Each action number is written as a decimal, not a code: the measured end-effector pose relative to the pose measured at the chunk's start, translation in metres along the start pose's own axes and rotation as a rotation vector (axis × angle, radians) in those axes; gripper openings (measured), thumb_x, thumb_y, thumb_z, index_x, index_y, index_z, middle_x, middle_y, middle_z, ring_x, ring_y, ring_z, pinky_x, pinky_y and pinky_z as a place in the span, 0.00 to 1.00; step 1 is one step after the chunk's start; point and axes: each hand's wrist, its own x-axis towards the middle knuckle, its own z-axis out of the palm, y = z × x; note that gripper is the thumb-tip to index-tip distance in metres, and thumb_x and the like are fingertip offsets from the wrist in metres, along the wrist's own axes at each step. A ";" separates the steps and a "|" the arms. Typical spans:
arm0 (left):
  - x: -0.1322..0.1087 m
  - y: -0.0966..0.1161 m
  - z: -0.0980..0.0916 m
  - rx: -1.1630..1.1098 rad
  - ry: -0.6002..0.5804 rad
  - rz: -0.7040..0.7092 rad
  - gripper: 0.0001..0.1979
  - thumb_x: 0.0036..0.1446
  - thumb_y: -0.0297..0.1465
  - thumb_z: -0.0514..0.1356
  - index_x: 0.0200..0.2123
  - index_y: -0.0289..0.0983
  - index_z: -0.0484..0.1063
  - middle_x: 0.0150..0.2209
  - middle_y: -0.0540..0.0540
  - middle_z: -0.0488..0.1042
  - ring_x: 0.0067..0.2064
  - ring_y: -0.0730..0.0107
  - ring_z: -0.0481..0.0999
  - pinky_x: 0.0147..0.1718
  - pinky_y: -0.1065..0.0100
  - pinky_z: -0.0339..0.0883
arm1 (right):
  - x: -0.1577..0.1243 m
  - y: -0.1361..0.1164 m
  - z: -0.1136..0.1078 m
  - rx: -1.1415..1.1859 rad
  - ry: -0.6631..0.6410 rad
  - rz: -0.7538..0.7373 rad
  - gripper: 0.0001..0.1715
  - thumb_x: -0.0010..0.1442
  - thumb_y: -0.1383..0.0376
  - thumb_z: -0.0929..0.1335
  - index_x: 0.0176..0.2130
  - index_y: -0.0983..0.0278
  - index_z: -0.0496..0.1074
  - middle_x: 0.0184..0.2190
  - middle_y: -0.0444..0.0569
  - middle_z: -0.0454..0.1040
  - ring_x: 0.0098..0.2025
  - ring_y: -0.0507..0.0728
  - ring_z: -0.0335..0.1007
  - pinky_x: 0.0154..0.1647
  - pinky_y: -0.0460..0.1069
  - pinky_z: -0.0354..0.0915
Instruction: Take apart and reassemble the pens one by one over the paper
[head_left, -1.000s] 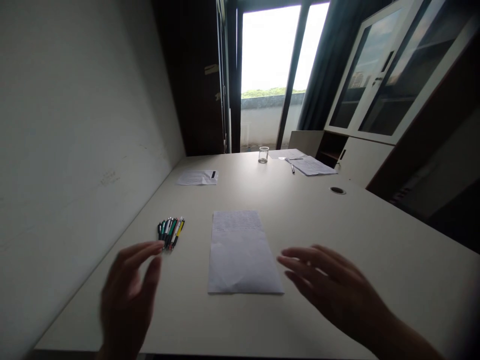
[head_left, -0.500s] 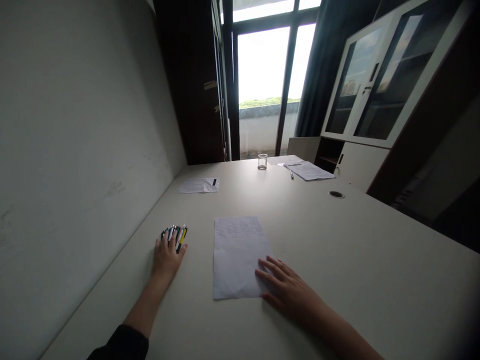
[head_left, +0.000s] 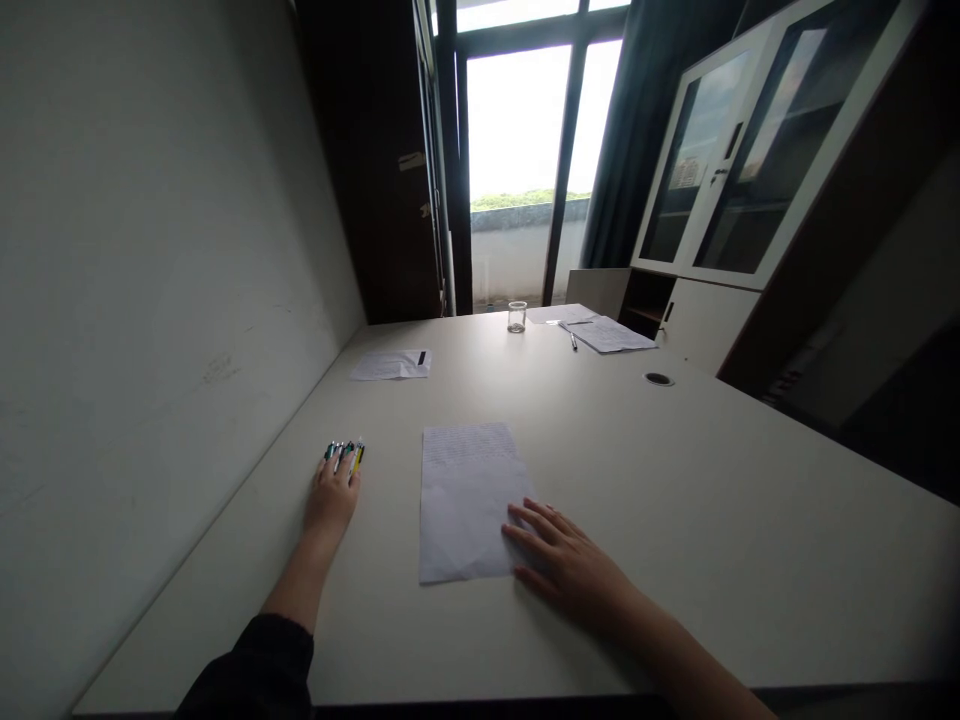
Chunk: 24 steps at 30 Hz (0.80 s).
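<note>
My left hand [head_left: 332, 497] is on the left of the table, its fingers closed over a bunch of pens [head_left: 358, 455]. The pens lie side by side with their ends sticking out past my fingertips; one is yellow, others look dark, green and white. The rest of their length is hidden under my hand. Right of it lies a sheet of paper [head_left: 465, 510] with lines of writing across its upper part. My right hand [head_left: 559, 555] rests flat on the sheet's lower right edge, fingers spread and holding nothing.
Farther back on the white table [head_left: 480, 390] are a creased paper [head_left: 386, 367] with a dark strip, a clear glass [head_left: 517, 317], a stack of papers [head_left: 611, 335] and a single pen [head_left: 574, 341]. A round cable hole [head_left: 658, 379] is at right. A wall [head_left: 187, 250] borders the left side.
My left thumb has drawn in toward the fingers, and the pens are bunched closer together. My right hand stays on the sheet. The view has shifted slightly, showing the table's front edge.
</note>
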 end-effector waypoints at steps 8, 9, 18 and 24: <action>-0.001 0.002 0.002 0.026 0.082 -0.011 0.20 0.65 0.33 0.50 0.58 0.34 0.69 0.58 0.35 0.71 0.61 0.48 0.67 0.61 0.44 0.58 | 0.000 0.000 0.003 0.006 0.018 -0.005 0.31 0.69 0.46 0.61 0.66 0.53 0.64 0.69 0.48 0.57 0.71 0.68 0.47 0.70 0.67 0.48; -0.002 0.002 0.002 0.027 0.088 -0.008 0.20 0.65 0.33 0.51 0.58 0.34 0.68 0.58 0.35 0.71 0.61 0.48 0.67 0.61 0.45 0.57 | 0.000 0.000 0.004 0.004 0.021 -0.003 0.31 0.69 0.46 0.61 0.65 0.53 0.64 0.69 0.48 0.57 0.71 0.68 0.46 0.70 0.67 0.48; -0.004 0.006 -0.004 0.035 0.124 -0.004 0.21 0.62 0.32 0.52 0.56 0.31 0.69 0.57 0.32 0.70 0.60 0.46 0.67 0.60 0.46 0.59 | -0.002 0.002 0.007 -0.011 0.025 -0.010 0.32 0.69 0.46 0.60 0.66 0.53 0.63 0.69 0.48 0.57 0.71 0.67 0.46 0.70 0.66 0.47; -0.003 0.009 -0.008 0.024 0.134 0.016 0.21 0.62 0.32 0.52 0.55 0.30 0.70 0.55 0.32 0.72 0.60 0.46 0.67 0.60 0.46 0.59 | -0.003 -0.001 0.005 -0.034 0.012 -0.007 0.32 0.70 0.45 0.59 0.66 0.54 0.62 0.70 0.48 0.56 0.72 0.66 0.46 0.70 0.65 0.47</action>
